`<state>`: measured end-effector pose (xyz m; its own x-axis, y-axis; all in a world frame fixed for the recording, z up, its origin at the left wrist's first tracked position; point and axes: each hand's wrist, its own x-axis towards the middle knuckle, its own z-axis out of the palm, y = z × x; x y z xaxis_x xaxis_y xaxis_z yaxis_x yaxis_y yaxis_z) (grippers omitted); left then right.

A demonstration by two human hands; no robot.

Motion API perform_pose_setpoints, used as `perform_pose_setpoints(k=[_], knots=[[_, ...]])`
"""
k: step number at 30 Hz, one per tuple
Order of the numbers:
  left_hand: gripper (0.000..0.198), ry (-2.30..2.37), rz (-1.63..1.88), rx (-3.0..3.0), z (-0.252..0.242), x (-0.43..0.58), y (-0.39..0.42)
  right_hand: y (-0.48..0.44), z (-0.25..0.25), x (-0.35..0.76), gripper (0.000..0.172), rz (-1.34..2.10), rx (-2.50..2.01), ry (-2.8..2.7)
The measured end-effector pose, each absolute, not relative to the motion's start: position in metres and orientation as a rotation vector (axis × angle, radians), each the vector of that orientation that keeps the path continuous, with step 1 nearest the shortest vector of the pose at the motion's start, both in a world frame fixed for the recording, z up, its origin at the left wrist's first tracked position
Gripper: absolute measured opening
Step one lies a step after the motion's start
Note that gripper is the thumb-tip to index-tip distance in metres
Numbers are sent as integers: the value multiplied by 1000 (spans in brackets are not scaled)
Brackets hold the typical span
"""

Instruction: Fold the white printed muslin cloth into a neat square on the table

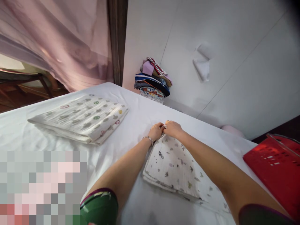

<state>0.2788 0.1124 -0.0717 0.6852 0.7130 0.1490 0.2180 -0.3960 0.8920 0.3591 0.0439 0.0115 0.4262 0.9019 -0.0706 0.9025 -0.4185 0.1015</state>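
Observation:
A white muslin cloth (173, 165) with small grey and green prints lies partly folded on the white bedsheet (131, 125). At its far corner my left hand (156, 132) pinches the gathered edge, a bracelet round its wrist. My right hand (172, 128) is closed on the same edge, right beside the left one. The fingertips of both hands nearly meet, and the bit of fabric between them is mostly hidden. To the left rests a second white cloth (82, 117), neatly folded, with grey, green, yellow and red prints; neither hand touches it.
A stack of folded clothes (153, 79) stands against the pale wall (225, 37) beyond the bed. On the right is a red plastic basket (276, 165). A pink curtain (77, 40) hangs at the back left. The lower left corner is blurred out by pixels.

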Motion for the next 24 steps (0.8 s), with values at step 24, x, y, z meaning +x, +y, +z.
perform_pose_setpoints(k=[24], knots=[[50,1037,371,1844,-60,288,119,40,-4,356,51,-121,2818,1714]])
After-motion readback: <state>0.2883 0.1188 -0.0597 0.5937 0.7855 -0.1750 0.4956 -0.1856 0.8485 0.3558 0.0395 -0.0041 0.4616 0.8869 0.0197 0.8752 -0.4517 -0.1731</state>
